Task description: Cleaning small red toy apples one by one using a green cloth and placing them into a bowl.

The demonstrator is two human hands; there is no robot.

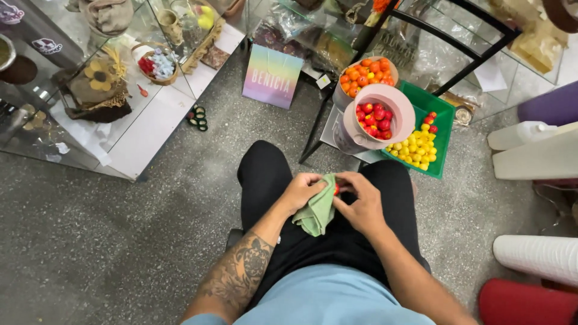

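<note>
Pinching a small red ball (pixel 336 189) between my two hands over my lap, I have it half wrapped in a green cloth (pixel 317 212). My left hand (pixel 303 191) bunches the cloth against it from the left; my right hand (pixel 360 204) closes on it from the right, thumb and fingertips pressed in. The cloth's long axis hangs down towards me. Ahead stand a pink tub of red balls (pixel 379 117), a tub of orange ones (pixel 365 75), a green tray of yellow ones (pixel 444 139), and a pastel rainbow sign (pixel 272 76) on the floor (pixel 120 241).
</note>
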